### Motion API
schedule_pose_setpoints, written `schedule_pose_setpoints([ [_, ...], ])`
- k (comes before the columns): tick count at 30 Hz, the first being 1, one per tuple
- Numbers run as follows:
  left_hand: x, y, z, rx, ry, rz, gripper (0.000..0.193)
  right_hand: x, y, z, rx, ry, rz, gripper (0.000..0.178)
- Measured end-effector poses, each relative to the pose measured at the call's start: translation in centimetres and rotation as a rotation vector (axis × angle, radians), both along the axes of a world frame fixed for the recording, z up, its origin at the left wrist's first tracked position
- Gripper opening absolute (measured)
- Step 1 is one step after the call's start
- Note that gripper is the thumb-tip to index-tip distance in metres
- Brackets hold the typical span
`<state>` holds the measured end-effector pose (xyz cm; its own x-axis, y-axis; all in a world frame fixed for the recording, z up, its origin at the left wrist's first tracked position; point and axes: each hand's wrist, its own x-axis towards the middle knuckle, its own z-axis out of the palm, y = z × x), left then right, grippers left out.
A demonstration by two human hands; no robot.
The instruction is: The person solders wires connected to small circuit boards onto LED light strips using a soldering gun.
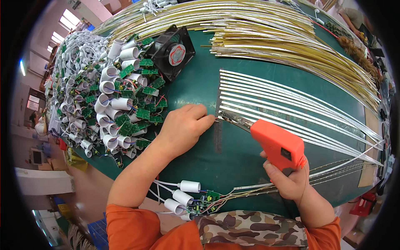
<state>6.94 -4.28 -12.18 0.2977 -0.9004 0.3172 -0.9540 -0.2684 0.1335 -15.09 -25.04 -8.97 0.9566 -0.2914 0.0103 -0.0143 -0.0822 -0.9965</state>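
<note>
Right hand (290, 182) wraps red soldering gun (276, 141), tip by white strips (271, 91); left hand (182, 126) pinched beside it, contents unclear from here.

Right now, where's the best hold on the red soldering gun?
Likely the red soldering gun's rear end, coming from the lower right, where the right hand holds it. Its slim metal nose points up-left toward the left hand and may be hot, so avoid that end.
</note>
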Motion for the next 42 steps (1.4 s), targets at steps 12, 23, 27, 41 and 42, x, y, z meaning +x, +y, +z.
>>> schedule_pose_setpoints([
  [12,0.0,-0.1,0.1,0.028,0.002,0.0,0.021,-0.3,-0.4,-1.5,-0.322,-0.024,0.083,0.04],
  [23,0.1,-0.1,0.1,0.035,-0.01,-0.001,0.019,-0.2,-0.1,-0.7,-0.274,0.034,0.069,0.042],
  [27,0.2,-0.2,0.1,0.037,-0.013,-0.009,0.019,-0.3,-0.1,-1.1,-0.253,0.027,0.061,0.042],
  [41,0.2,-0.3,0.4,0.053,-0.019,-0.006,0.018,-0.3,-0.5,-0.9,-0.384,-0.029,0.064,0.043],
  [42,0.2,-0.3,0.4,0.061,-0.018,-0.006,0.018,-0.3,-0.5,-0.8,-0.383,-0.029,0.062,0.043],
])
